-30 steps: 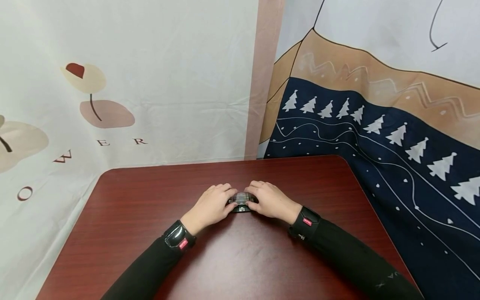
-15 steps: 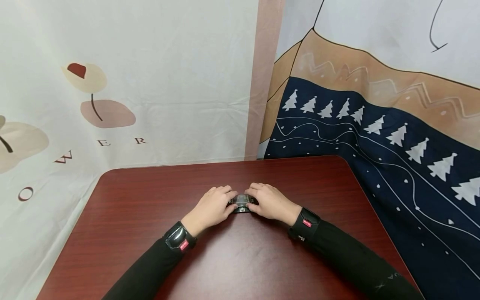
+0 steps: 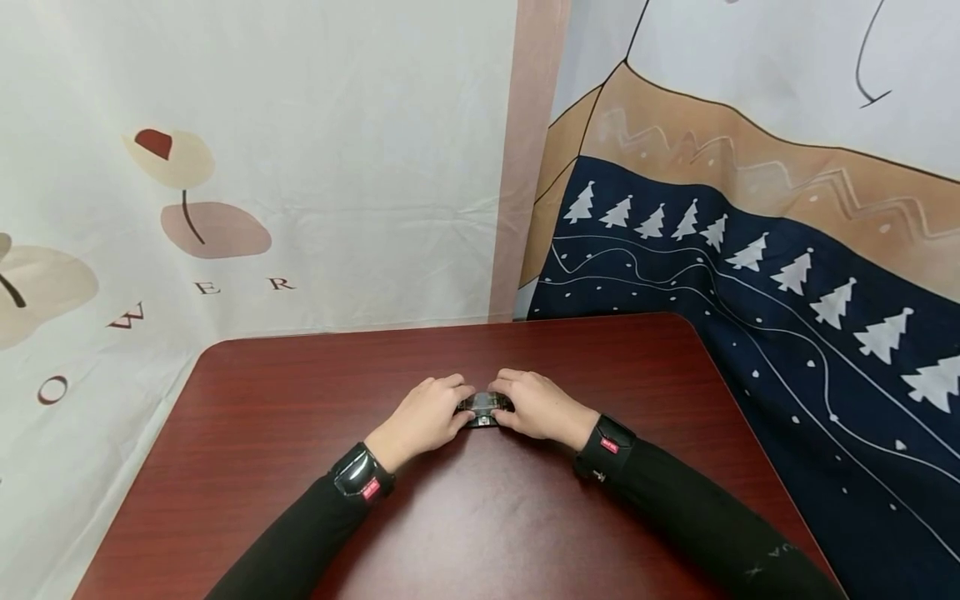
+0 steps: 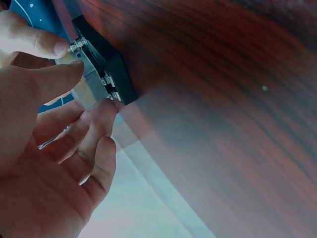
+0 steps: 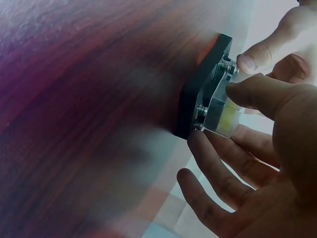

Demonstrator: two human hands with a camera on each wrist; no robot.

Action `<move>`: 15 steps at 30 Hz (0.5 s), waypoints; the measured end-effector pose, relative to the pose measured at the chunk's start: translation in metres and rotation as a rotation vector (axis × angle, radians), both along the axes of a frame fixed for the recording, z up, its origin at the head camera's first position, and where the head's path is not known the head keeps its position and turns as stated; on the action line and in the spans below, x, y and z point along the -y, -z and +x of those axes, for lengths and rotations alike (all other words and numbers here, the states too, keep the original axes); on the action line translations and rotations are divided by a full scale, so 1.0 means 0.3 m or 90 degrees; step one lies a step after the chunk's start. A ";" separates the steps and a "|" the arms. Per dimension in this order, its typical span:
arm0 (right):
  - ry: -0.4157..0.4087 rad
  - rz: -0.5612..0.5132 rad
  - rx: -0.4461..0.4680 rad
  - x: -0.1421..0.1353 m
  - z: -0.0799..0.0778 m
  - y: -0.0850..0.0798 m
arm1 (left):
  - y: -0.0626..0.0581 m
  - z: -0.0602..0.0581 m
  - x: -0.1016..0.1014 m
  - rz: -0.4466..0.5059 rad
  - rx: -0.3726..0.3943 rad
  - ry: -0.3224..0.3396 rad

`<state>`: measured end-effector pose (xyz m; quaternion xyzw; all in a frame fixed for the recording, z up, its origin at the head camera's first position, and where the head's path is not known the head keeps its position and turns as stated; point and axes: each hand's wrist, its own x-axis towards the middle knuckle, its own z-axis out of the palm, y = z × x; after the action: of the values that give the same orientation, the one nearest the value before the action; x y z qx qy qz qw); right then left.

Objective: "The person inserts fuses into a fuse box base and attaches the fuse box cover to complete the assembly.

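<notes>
A small block with a black base (image 4: pixel 116 74) and metal screw terminals stands near the middle of the table in the head view. Over the base sits a clear plastic cover (image 3: pixel 482 400); its exact kind is unclear. My left hand (image 3: pixel 426 417) holds the cover's left end between thumb and fingers. At the other end, my right hand (image 3: pixel 542 406) pinches it the same way. In the right wrist view, a yellow patch shows through the clear cover (image 5: pixel 225 119), and the right thumb rests against its near side. Fingers hide both ends of the block.
The dark red wooden table (image 3: pixel 480 517) has rounded far corners. Behind it hangs a white cloth (image 3: pixel 360 167) with printed letters. A navy and tan cloth (image 3: pixel 712 275) with white trees hangs along the right side.
Both hands and the clear cover have come down slightly, the cover now looking lower over the black base. The grip stays the same.
</notes>
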<state>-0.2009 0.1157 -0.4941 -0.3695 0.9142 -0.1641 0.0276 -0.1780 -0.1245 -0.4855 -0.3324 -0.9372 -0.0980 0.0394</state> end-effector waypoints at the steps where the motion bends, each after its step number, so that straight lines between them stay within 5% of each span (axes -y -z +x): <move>1: 0.002 0.002 0.000 0.000 0.001 -0.001 | 0.002 0.000 0.000 -0.003 0.001 -0.002; 15: 0.037 -0.001 0.005 -0.022 0.024 0.005 | 0.010 0.006 0.020 -0.041 0.023 -0.032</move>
<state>-0.1936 0.1224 -0.4956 -0.3420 0.9243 -0.1673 0.0261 -0.1762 -0.1304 -0.4885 -0.3078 -0.9486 -0.0727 0.0140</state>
